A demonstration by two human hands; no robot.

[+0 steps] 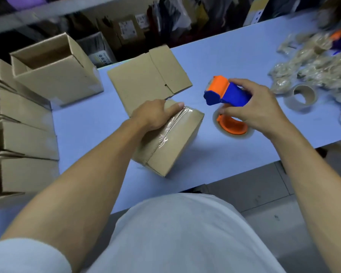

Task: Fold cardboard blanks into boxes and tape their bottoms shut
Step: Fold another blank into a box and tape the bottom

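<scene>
The left hand (154,115) presses a taped box (171,138) lying bottom-up on the blue table (234,62), its fingers laid along the tape seam, while the right hand (252,109) grips a blue and orange tape dispenser (224,95) just beside it. A flat cardboard blank (146,79) lies right behind the box. Finished boxes (28,119) stack at the left; a spare tape roll (301,97) and small packets (311,66) lie to the right.

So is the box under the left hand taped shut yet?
Taped. Shiny clear tape runs along the seam of the box, and the left hand presses on its far end.
</scene>
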